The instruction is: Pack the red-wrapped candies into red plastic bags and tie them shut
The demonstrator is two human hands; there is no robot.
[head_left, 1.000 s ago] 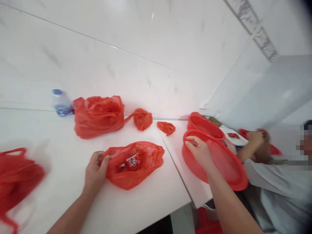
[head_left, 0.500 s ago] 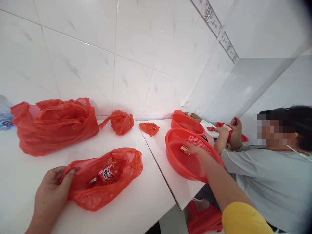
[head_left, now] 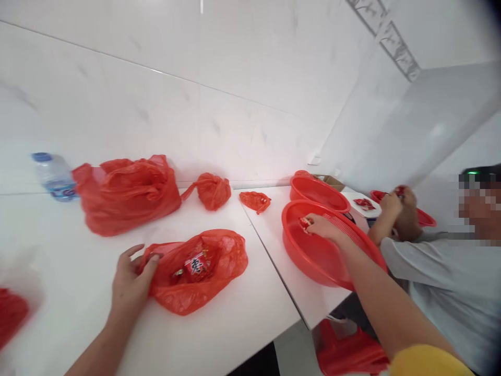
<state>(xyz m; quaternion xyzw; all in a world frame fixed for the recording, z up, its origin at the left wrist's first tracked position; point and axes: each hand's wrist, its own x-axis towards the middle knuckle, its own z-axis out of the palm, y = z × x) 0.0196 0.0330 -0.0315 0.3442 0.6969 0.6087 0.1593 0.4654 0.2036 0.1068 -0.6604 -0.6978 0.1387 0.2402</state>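
Observation:
My left hand [head_left: 131, 278] pinches the open edge of a red plastic bag [head_left: 199, 271] lying on the white table [head_left: 235, 334]; small red wrapped packets show through the bag. My right hand [head_left: 323, 228] reaches into a large red basket [head_left: 313, 256] near the table's right edge, its fingers closed on a small red wrapped packet [head_left: 304, 223].
A bigger red bag [head_left: 125, 190], a knotted red bag [head_left: 211, 190] and a small crumpled one [head_left: 255, 201] lie near the wall. A water bottle [head_left: 55, 175] stands at the left. A second red basket [head_left: 319, 192] sits behind. Another person [head_left: 450, 277] works at the right.
My right hand has moved from the basket's rim down into the basket with a small packet. My left hand keeps its hold on the bag's edge. The view has swung about.

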